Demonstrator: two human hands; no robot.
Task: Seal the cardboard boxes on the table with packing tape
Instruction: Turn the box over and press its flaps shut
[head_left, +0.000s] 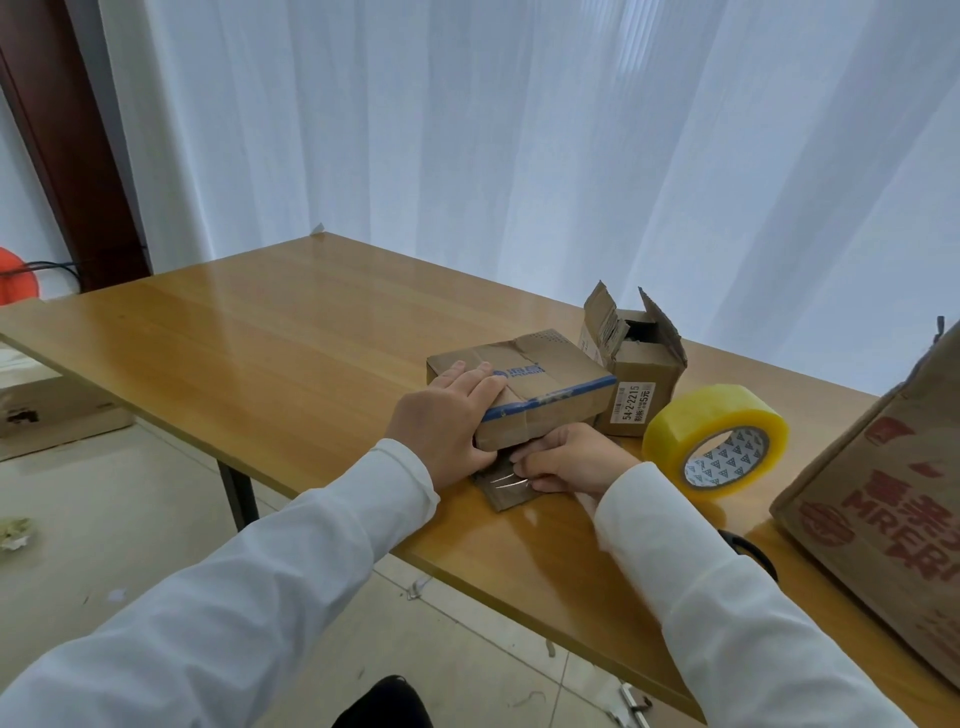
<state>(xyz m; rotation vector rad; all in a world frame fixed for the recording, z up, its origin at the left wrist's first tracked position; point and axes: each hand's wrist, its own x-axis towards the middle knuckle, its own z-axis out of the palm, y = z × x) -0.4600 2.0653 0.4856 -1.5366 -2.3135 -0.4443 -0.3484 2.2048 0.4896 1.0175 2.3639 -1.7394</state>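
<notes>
Nearest: both white sleeves are reaching in over the table (270, 332) edge. R hand (563, 460) is sitting low at the near end of the flat box (524, 387), fingers curled, grip closed on what looks like a strip of clear tape (506, 480) w/ glossy creases, running from the box's near end onto the tabletop; can't tell if it's pinching the tape or just pressing it. L hand (449, 415) is lying flat on the box's near-left top corner, fingers mostly straight, thumb wrapped down the near face, holding the box down, not grasping anything else. Flat box is on the table, blue stripe across the top, flaps closed. Judging step: sealing this box's near end, tape being laid or smoothed. Next move prob. needs the strip pressed tight against the cardboard w/o wrinkles, then cut; something dark near the R sleeve, can't ID. Just right: yellow-tinted tape roll (716, 440) is standing tilted on the table, free. Big printed box (883, 519) is at far right, partly out of frame. Further back: small box (636, 374) touching the flat one, flaps up, not sealed yet; likely next. White curtain (519, 130) behind.
</notes>
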